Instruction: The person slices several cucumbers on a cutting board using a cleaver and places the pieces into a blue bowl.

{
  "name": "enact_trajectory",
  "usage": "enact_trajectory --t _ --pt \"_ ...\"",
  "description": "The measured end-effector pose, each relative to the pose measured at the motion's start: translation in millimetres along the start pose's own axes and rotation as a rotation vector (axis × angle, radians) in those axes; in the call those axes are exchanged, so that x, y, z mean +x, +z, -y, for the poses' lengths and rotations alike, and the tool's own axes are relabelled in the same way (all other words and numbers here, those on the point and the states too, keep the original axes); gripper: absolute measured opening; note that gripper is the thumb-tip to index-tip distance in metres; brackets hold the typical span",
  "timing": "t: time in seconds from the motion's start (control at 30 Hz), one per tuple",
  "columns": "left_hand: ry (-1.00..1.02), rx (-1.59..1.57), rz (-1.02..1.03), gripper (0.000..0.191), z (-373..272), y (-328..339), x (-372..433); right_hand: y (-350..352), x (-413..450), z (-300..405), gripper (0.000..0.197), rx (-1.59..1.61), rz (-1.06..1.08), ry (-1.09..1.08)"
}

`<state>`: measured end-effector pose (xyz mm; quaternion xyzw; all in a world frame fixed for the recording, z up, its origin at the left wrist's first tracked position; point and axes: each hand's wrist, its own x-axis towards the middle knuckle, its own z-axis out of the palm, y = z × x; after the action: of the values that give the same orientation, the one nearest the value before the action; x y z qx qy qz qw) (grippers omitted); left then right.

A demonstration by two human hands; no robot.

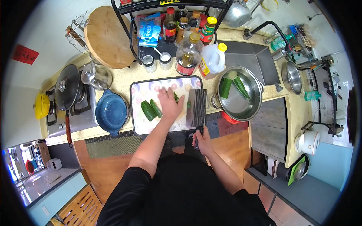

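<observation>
A patterned cutting board with a dark rim lies on the counter. My left hand is spread over its middle, fingers apart, with green cucumber pieces partly hidden under and beside the fingers. Left of that hand lie cut cucumber lengths. My right hand grips the handle of a cleaver, whose broad blade lies over the board's right side. A small cucumber piece shows at the blade's left edge. In a steel pot to the right are more cucumber pieces.
A blue bowl stands left of the board, near a lidded wok on the stove. Behind the board are seasoning jars, a large bottle and a white jug. The sink is at the back right.
</observation>
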<state>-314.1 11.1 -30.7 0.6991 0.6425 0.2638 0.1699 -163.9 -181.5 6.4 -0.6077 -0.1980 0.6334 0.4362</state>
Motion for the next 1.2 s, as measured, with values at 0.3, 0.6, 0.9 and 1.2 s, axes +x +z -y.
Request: enact_trajectory --t 0.3,0.6,0.9,1.2 --pt "0.018 -0.281 -0.062 0.058 0.2 -6.7 -7.3 54.9 47.8 6.7 0.031 -0.068 0.239 0.030" --pt "-0.213 -0.454 -0.418 0.049 25.8 -92.3 -29.4 116.7 -1.5 81.1 0.037 -0.512 0.433 -0.124" --pt "-0.651 -1.008 -0.536 0.046 234.9 -194.0 -33.2 217.4 -10.1 98.9 0.041 -0.771 0.474 -0.351" --pt "-0.424 -0.672 -0.595 0.033 190.7 -218.8 -34.2 131.1 -7.2 103.0 0.036 -0.409 0.426 -0.084"
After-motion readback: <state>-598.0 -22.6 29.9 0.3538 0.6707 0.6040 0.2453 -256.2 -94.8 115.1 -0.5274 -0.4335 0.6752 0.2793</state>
